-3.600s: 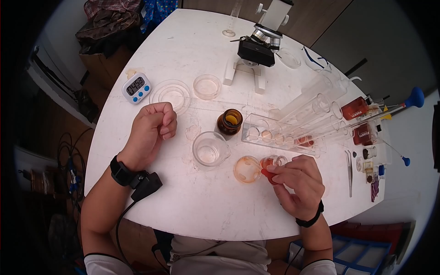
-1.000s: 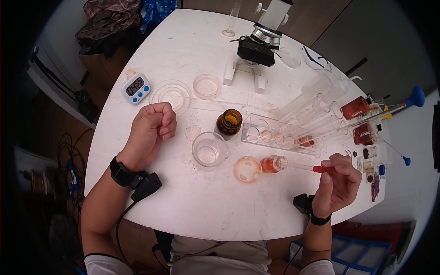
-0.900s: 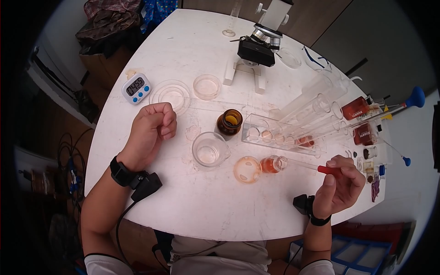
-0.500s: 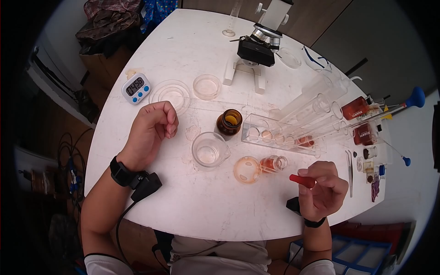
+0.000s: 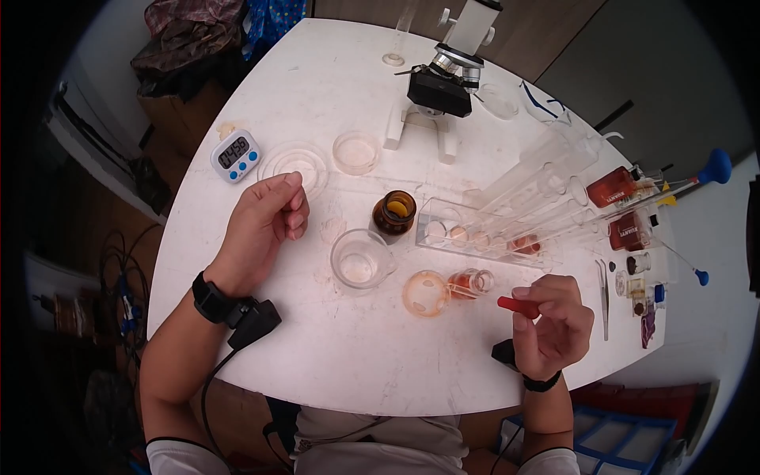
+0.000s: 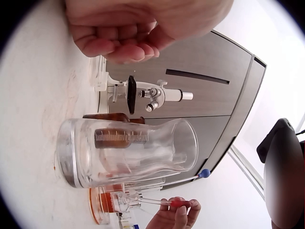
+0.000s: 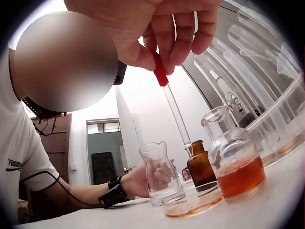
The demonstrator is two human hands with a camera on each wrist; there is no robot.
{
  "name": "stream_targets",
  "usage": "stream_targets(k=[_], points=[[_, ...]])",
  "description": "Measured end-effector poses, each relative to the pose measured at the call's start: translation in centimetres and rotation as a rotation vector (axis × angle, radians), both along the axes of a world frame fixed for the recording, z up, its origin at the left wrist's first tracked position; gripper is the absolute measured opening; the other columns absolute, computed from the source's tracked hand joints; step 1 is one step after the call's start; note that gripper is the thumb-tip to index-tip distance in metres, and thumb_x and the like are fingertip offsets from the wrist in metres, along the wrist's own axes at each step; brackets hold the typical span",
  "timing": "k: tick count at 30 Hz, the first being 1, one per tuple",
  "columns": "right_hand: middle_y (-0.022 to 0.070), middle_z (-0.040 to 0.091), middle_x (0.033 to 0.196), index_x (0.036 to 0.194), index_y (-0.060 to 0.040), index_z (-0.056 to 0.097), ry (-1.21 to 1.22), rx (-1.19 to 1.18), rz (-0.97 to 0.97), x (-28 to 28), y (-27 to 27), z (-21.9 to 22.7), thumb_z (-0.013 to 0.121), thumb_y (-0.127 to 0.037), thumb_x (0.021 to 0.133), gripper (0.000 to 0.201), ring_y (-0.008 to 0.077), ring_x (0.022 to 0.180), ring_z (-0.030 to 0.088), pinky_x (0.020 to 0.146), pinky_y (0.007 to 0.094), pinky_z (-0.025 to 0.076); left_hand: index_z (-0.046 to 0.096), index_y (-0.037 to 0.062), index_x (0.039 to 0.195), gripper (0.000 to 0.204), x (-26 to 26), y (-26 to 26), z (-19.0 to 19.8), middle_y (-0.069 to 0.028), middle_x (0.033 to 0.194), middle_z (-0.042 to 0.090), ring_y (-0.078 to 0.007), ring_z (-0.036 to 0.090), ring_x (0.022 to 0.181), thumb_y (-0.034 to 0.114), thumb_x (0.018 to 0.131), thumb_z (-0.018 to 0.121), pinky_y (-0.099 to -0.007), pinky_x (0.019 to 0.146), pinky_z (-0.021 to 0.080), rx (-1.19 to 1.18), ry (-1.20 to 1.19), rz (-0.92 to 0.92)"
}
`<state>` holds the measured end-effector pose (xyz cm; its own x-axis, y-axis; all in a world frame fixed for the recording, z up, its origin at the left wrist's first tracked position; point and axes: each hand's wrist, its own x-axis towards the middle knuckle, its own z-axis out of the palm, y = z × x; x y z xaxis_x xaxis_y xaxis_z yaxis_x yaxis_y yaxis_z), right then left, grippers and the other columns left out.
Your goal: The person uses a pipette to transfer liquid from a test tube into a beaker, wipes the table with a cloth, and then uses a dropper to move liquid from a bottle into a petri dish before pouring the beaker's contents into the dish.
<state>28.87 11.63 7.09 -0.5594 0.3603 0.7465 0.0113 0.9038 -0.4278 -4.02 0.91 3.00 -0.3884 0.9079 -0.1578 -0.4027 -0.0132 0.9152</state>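
Note:
My right hand (image 5: 554,328) pinches the red rubber bulb (image 7: 159,70) of a glass dropper between thumb and fingers. In the right wrist view the dropper's glass tube (image 7: 176,112) slants down, its tip over a shallow dish (image 5: 425,294) of thin orange liquid. Close beside that dish stands a small clear glass bottle (image 7: 238,171), part full of orange-red liquid and without a stopper. My left hand (image 5: 267,222) lies loosely curled over the table, holding nothing. Nearest to it stands a clear glass beaker (image 6: 128,152). An uncapped brown bottle (image 5: 393,212) is behind the beaker.
A rack (image 5: 491,233) of slanting test tubes spans the right middle. At the back stands a microscope (image 5: 441,87). A timer (image 5: 235,156) and glass dishes (image 5: 356,153) lie at the left; tweezers (image 5: 604,301) and small bottles (image 5: 637,265) line the right edge.
My right hand first drew the dropper rightward from the dish to the bottle's mouth, then brought it back left over the dish. The left hand has barely shifted.

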Motion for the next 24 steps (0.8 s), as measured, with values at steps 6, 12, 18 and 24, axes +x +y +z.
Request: stream_targets(k=[6,12,18,24], points=[[0.0187,0.07,0.089,0.096,-0.0014,0.054,0.062,-0.106,0.007,0.1,0.1,-0.1,0.066,0.012,0.07,0.032,0.0235,0.076,0.062,0.064,0.0298,0.05,0.05,0.0095,0.077,0.028,0.2,-0.5,0.6,0.0002,0.067,0.05,-0.0099,0.046,0.063,0.025,0.1,0.049,-0.023,0.061,0.038,0.12,0.088,-0.014],[0.0187,0.067,0.092,0.104,-0.0018,0.05,0.008,-0.075,0.049,0.3,0.5,0.2,0.065,0.009,0.078,0.032,0.0202,0.08,0.06,0.066,0.0282,0.05,0.057,0.0064,0.105,0.032,1.2,-1.0,2.5,-0.003,0.099,0.059,-0.0128,0.054,0.096,0.015,0.074,0.056,-0.0262,0.083,0.04,0.204,0.374,-0.098],[0.0177,0.068,0.091,0.101,-0.0016,0.053,0.06,-0.108,0.025,0.4,0.7,0.3,0.066,0.011,0.075,0.032,0.0218,0.08,0.064,0.071,0.0303,0.051,0.033,0.008,0.145,0.094,2.6,-1.8,4.2,-0.0105,0.139,0.043,-0.0235,0.036,0.135,0.038,0.065,0.073,-0.0385,0.108,0.026,0.076,0.726,-0.356],[0.011,0.071,0.086,0.093,-0.0001,0.062,0.185,-0.168,0.021,0.1,0.7,0.8,0.068,0.01,0.073,0.023,0.0213,0.077,0.066,0.069,0.0287,0.051,0.038,0.0064,0.14,0.084,4.9,-2.9,4.4,-0.0112,0.135,0.046,-0.0239,0.04,0.132,0.025,0.07,0.081,-0.0395,0.11,0.028,-0.033,0.986,-0.296]])
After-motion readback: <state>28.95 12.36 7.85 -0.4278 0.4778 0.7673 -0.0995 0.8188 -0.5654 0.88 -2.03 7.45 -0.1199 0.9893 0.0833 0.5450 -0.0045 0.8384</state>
